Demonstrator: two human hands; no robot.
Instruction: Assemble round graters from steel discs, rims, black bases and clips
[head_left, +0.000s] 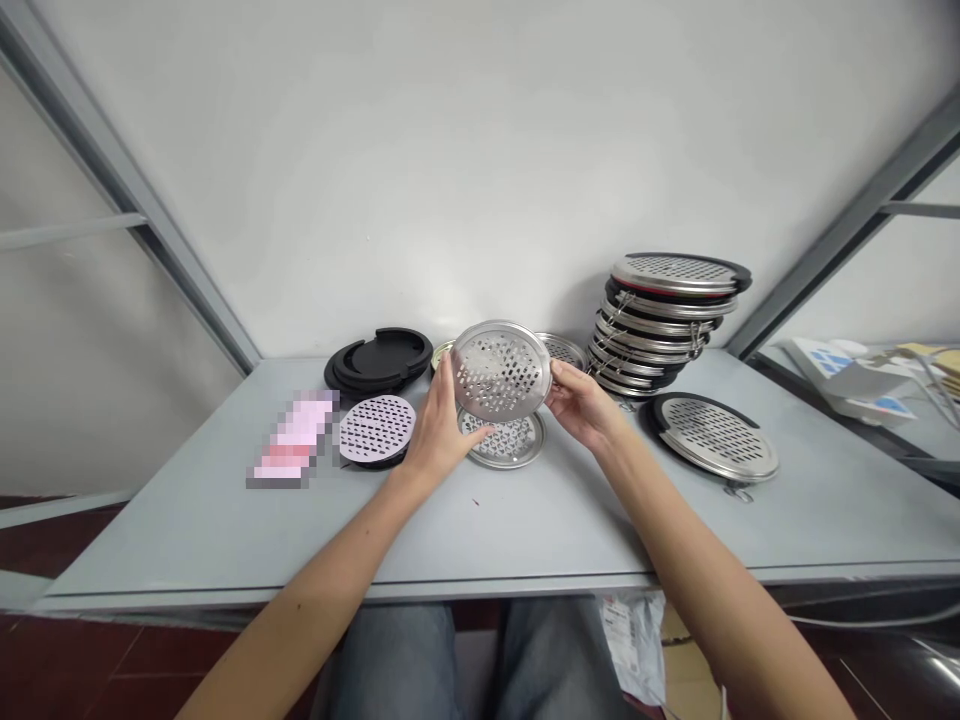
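Note:
A round metal grater plate (501, 371) is held up, tilted, above the table between my hands. My left hand (442, 425) grips its left edge, with the thumb stretched out below it. My right hand (581, 400) is closed on the right rim. Under the raised plate, a second round metal grater plate (510, 445) lies on the table, partly covered from view. Behind my hands, another perforated metal plate (562, 350) and a gold-rimmed disc (441, 352) show only in part. A pale round perforated plate (377, 430) rests on something black left of my left hand.
Black round holders (379, 360) are piled at the back left, near a pixelated pink item (294, 435). A tall, leaning stack of grater plates and black rings (660, 325) stands back right. One plate in a black ring (716, 437) lies before it. White boxes (851, 380) sit far right.

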